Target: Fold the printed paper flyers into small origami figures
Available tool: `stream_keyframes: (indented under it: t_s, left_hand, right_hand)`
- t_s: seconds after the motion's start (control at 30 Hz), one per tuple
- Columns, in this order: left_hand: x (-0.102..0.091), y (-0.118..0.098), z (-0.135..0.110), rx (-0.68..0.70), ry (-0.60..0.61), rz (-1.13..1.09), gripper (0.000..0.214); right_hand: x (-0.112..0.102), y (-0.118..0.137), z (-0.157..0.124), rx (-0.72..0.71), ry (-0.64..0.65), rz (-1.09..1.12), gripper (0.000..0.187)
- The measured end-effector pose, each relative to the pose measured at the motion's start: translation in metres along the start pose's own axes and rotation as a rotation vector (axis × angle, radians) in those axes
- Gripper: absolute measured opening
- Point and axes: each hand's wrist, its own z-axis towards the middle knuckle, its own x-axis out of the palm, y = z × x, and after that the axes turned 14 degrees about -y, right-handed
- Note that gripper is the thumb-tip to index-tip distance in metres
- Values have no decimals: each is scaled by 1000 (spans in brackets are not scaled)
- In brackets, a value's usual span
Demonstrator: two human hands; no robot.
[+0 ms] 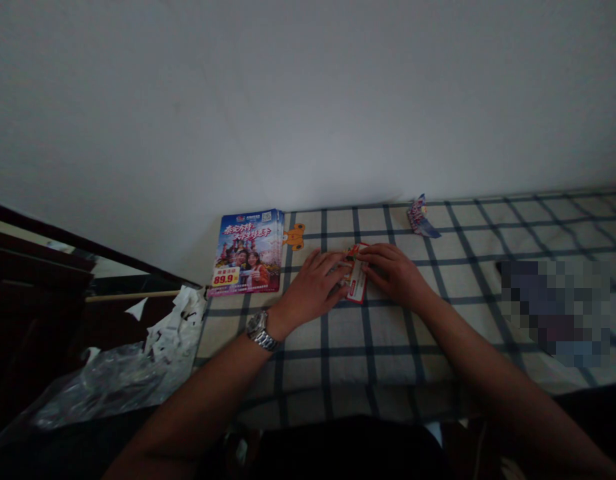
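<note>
From my head view, a pale grey wall [338,100] rises behind a white cloth with blue checks [301,363]. A narrow, red-edged white printed paper [357,285] lies on it between my hands, touched by both, its long axis running roughly away from me. My left hand [314,288] is open, palm down, fingers over its left side; my right hand [395,272] bends over its far right edge, whether pinching I cannot tell. Left of them sits a stack of glossy blue-and-pink leaflets [248,253]; beyond my right hand, a crumpled blue-and-pink paper [419,219].
</note>
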Motion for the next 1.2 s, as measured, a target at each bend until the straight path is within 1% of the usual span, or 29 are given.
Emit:
stream_keyframes:
  t_s: [0.1, 0.17, 0.43, 0.6, 0.73, 0.9, 1.07, 1.2]
  left_hand:
    - [-2, -1, 0, -16, -29, 36, 38]
    - [-2, -1, -1, -12, -27, 43, 38]
    - [-1, 1, 0, -16, -2, 56, 37]
    - [-1, 1, -1, -23, -12, 53, 41]
    - [-3, -1, -1, -66, -53, 97, 40]
    - [-3, 0, -1, -70, -39, 85, 42]
    - [-2, 1, -1, -79, -34, 55, 44]
    - [-2, 1, 0, -75, -21, 55, 43]
  right_hand:
    - [0, 0, 0, 7, 39, -3, 35]
    - [0, 0, -1, 2, 57, -13, 37]
    - [3, -4, -5, -9, 69, -65, 32]
    - [1, -2, -3, 6, 69, -77, 28]
    - [0, -1, -2, 17, 65, -88, 27]
    - [0, -1, -2, 12, 67, -81, 22]
    - [-1, -1, -2, 41, 81, -79, 23]
    - [-2, 0, -1, 46, 56, -80, 26]
